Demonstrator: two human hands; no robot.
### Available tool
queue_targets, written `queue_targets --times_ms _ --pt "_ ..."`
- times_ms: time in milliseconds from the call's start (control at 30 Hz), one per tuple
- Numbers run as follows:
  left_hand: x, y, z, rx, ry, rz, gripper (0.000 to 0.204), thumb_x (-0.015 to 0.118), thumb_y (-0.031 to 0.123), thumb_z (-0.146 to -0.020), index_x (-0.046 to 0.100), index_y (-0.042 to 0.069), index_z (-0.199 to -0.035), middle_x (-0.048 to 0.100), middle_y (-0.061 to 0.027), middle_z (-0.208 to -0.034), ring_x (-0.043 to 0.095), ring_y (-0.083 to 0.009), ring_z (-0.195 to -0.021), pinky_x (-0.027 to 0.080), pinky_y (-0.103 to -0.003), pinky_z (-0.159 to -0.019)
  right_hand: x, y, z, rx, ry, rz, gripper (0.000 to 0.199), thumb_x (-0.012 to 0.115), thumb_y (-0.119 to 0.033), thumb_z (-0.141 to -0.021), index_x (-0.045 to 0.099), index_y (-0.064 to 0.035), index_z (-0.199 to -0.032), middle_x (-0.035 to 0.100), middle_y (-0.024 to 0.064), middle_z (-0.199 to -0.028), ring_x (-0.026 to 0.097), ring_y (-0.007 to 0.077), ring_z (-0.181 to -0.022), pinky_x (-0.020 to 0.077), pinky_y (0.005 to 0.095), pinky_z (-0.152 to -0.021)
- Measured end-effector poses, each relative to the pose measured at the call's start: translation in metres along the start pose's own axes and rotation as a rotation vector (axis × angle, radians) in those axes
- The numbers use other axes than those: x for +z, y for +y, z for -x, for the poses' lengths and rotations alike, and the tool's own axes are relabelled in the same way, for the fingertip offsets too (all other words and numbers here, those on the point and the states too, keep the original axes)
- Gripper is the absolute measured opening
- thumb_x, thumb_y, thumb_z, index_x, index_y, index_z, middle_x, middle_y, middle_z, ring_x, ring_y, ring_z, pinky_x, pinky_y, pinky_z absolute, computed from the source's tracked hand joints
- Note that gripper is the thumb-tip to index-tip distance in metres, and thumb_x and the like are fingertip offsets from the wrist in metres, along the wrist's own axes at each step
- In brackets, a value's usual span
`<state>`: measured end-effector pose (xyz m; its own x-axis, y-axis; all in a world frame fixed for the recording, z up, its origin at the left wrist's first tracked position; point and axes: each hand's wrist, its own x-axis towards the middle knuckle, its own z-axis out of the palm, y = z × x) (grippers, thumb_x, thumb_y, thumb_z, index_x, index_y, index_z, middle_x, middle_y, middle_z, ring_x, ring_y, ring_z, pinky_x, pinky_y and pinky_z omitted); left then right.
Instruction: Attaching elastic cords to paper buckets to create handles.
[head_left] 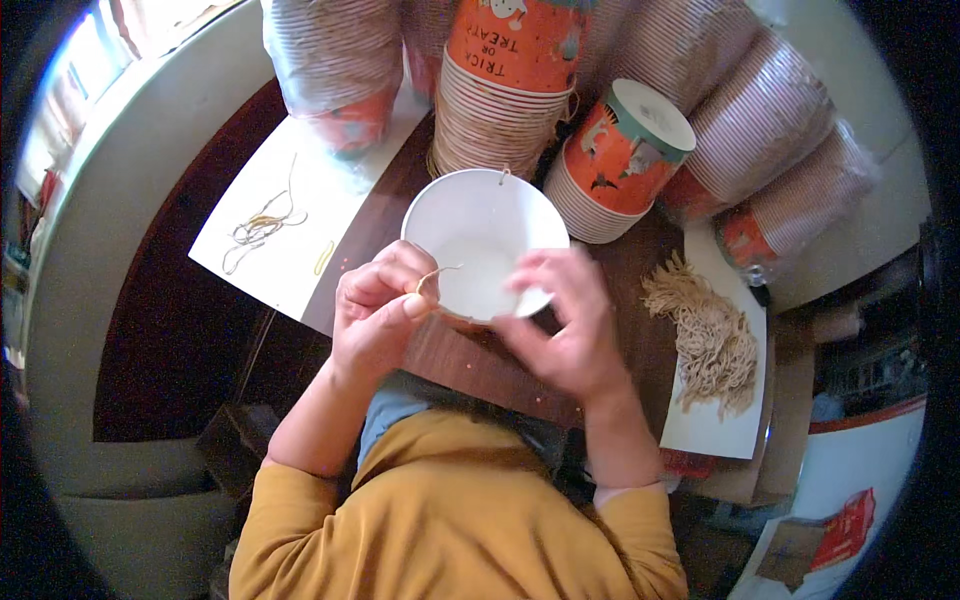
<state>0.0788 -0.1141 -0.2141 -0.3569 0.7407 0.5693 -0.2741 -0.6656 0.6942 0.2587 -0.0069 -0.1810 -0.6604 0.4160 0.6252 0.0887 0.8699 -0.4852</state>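
Between my hands stands a paper bucket (470,215), white inside, its mouth facing me. A short loop of cord hangs at its far rim. Over the near left rim, my left hand (385,305) pinches a thin beige cord (443,268) between thumb and fingertips, its loose end sticking out to the right. My right hand (565,320) hovers at the right rim, blurred by motion. Its thumb and fingers are apart, and nothing shows between them. Whether the pinched cord passes through the bucket wall is hidden by my left hand.
Behind the bucket rise stacks of orange printed buckets (515,45), several wrapped in clear plastic (755,110). A shorter stack (610,160) stands just right. Loose cords (262,228) lie on a white sheet at left. A bundle of beige cords (712,345) rests on another sheet at right.
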Motion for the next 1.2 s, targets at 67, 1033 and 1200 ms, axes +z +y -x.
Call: queue_targets --times_ms 67,1033,1200 --pt "-0.003 0.000 -0.001 -0.029 -0.045 0.063 0.009 0.064 0.009 -0.080 0.059 0.001 -0.078 0.057 -0.0103 -0.088 0.052 -0.0185 -0.087 0.040 -0.029 -0.078 -0.023 0.010 -0.023 0.246 0.011 0.001 0.051 0.075 -0.038 -0.073 0.056 -0.0020 -0.104 0.057 0.0168 -0.105 0.057 0.0330 -0.097 0.0442 0.0445 -0.089" --pt "0.001 0.007 -0.035 -0.136 -0.048 -0.276 0.119 0.088 0.046 -0.058 0.021 -0.001 -0.144 0.039 -0.0140 -0.140 0.037 -0.0234 -0.131 0.028 -0.038 -0.109 -0.054 0.015 0.014 0.246 -0.089 -0.612 0.112 0.079 -0.036 -0.066 0.011 -0.0015 -0.148 0.019 0.0196 -0.152 0.020 0.0310 -0.140 0.0191 0.0433 -0.114" --pt "0.017 0.027 -0.098 0.293 -0.249 -0.480 0.120 0.087 0.041 -0.062 0.013 0.000 -0.148 0.025 -0.0168 -0.150 0.026 -0.0263 -0.138 0.023 -0.043 -0.112 -0.072 -0.018 -0.059 0.407 0.039 -0.448 0.136 0.092 -0.026 -0.050 -0.001 -0.0049 -0.147 0.028 0.0198 -0.146 0.030 0.0333 -0.136 0.0324 0.0445 -0.109"
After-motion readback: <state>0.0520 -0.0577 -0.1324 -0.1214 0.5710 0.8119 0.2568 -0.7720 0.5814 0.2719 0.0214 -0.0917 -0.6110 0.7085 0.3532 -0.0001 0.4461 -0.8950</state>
